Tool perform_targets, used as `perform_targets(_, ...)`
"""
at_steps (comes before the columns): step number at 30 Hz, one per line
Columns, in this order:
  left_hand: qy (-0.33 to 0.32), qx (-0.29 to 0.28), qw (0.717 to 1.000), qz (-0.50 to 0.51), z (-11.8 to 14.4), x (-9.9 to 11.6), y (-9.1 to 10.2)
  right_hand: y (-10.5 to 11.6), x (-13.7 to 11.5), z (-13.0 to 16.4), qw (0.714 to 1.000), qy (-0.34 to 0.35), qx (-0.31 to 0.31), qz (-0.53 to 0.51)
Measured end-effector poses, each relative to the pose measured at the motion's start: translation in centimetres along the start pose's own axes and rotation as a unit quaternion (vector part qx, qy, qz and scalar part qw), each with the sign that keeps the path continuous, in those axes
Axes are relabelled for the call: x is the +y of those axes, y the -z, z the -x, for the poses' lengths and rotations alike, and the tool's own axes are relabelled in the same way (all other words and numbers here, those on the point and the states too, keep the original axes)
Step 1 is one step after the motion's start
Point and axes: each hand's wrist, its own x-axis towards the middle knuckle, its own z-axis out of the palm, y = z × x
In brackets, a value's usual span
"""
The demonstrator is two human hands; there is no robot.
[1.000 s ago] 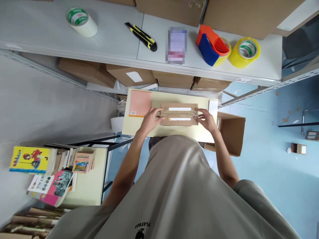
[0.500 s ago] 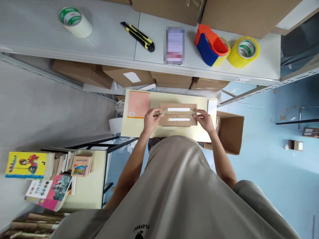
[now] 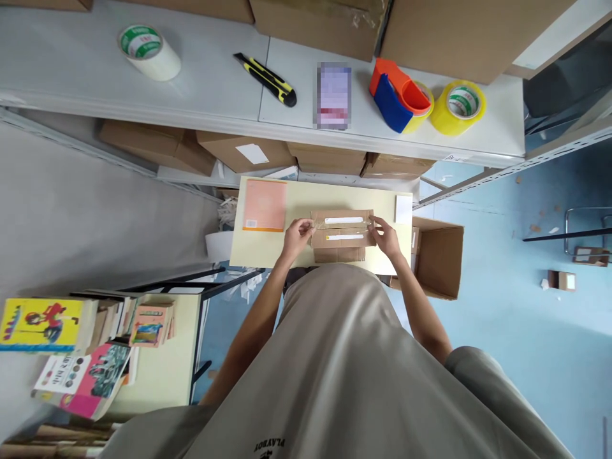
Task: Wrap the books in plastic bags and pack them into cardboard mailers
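Note:
On the pale yellow table (image 3: 306, 189) in front of me is a small cardboard box (image 3: 344, 229), with two white label strips on top and clear tape at its ends. The fingers of my left hand (image 3: 297, 238) are closed at the box's left end. At the right end my right hand (image 3: 385, 238) pinches the edge, thumb and fingers together. A lower cardboard panel (image 3: 339, 255) shows below the box, on the side nearest my body; whether it is a flap or a separate piece I cannot tell.
A pink booklet (image 3: 264, 205) lies left of the box, a white pad (image 3: 403, 209) right. The shelf holds a box cutter (image 3: 266, 79), a tape dispenser (image 3: 400, 95) and tape rolls (image 3: 458, 107). An open carton (image 3: 437, 258) stands right; stacked books (image 3: 45, 325) are left.
The box's near side has lifted, and the lower cardboard panel has come into view. Both hands have stayed at its ends. The whole view has shifted slightly.

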Motion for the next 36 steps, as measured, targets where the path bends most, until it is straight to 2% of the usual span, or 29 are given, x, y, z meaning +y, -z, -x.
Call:
perform_targets(6, -0.007, -0.009, 1.000, -0.002, 0.2, 0.7, 0.4, 0.4, 0.3, -0.8, 1.000, -0.009, -0.011, -0.001)
perform_targets(13, 0.004, -0.028, 0.999, -0.017, 0.4, 1.5, 0.8, 0.7, -0.3, -0.2, 0.999, -0.022, -0.030, 0.001)
perform_targets(17, -0.032, -0.049, 0.996, -0.071, -0.7, 2.4, 1.9, 1.2, -1.0, 0.2, 0.998, 0.012, -0.044, 0.031)
perform_targets(20, -0.072, -0.051, 0.990, -0.110, -1.7, 4.0, 2.9, 1.8, -1.7, 0.1, 0.996, 0.040, -0.039, 0.068)
perform_targets(23, -0.118, -0.054, 0.985, -0.115, -2.9, 6.8, 3.6, 3.2, -3.6, -0.7, 0.991, 0.082, -0.021, 0.100)
perform_targets(25, -0.160, -0.059, 0.980, -0.104, -3.9, 9.5, 3.9, 4.6, -5.9, -1.9, 0.984, 0.131, 0.011, 0.118)
perform_targets(28, -0.221, -0.060, 0.970, -0.086, -6.0, 14.5, 3.9, 7.7, -11.1, -4.7, 0.962, 0.214, 0.084, 0.147)
perform_targets(31, -0.266, -0.050, 0.960, -0.073, -8.0, 19.8, 3.5, 10.9, -16.9, -8.9, 0.933, 0.262, 0.157, 0.189)
perform_targets(33, -0.295, -0.041, 0.952, -0.067, -8.9, 22.9, 3.1, 12.3, -20.3, -11.9, 0.919, 0.262, 0.179, 0.233)
perform_targets(36, -0.335, -0.030, 0.938, -0.076, -9.6, 26.4, 2.4, 12.8, -24.1, -15.7, 0.918, 0.190, 0.160, 0.311)
